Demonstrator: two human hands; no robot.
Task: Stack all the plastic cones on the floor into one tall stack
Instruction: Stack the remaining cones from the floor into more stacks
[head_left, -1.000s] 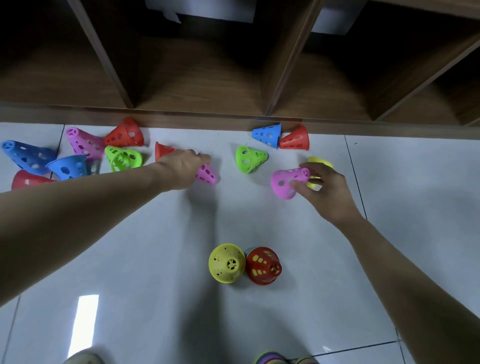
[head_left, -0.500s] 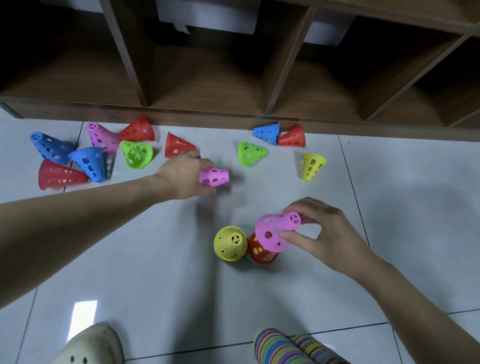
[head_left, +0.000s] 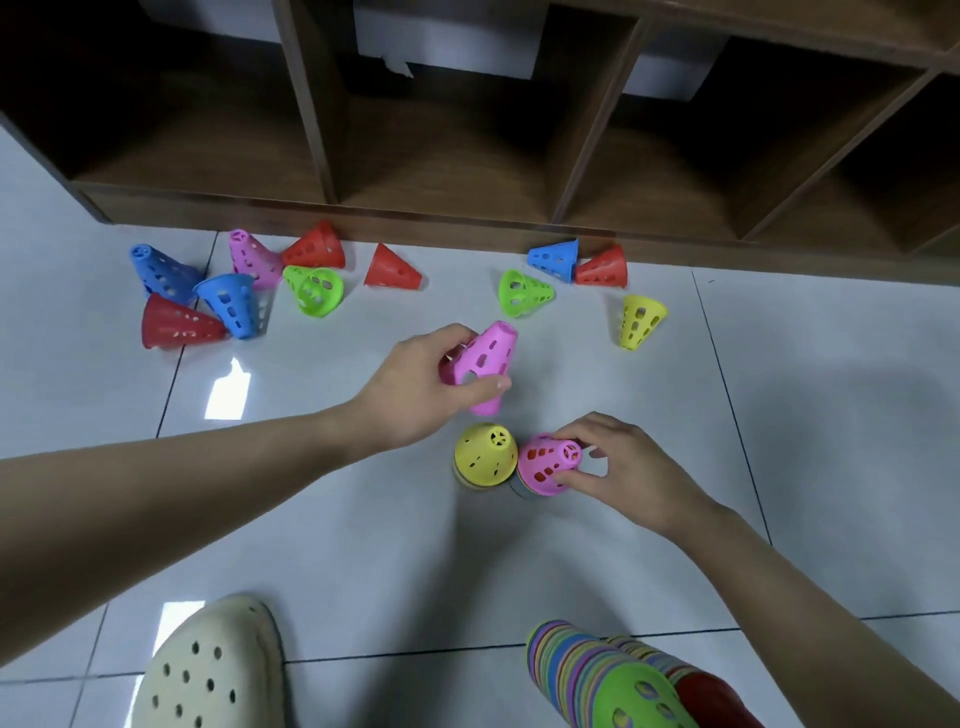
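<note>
While the wooden shelf unit (head_left: 467, 171) shows bare cubbies, the left hand (head_left: 415, 395) grips a perforated pink cone (head_left: 485, 364) above the floor; the right hand (head_left: 623, 467) pinches another pink cone (head_left: 545, 465) (red showing through its holes) capping a stack beside the yellow-topped stack (head_left: 484, 457).

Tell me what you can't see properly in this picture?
- Head view: the cones under the yellow cone and under the pink cone are hidden by those top cones.
- The striped stack is cut off by the bottom edge.
- The left hand covers part of the held pink cone.
</note>
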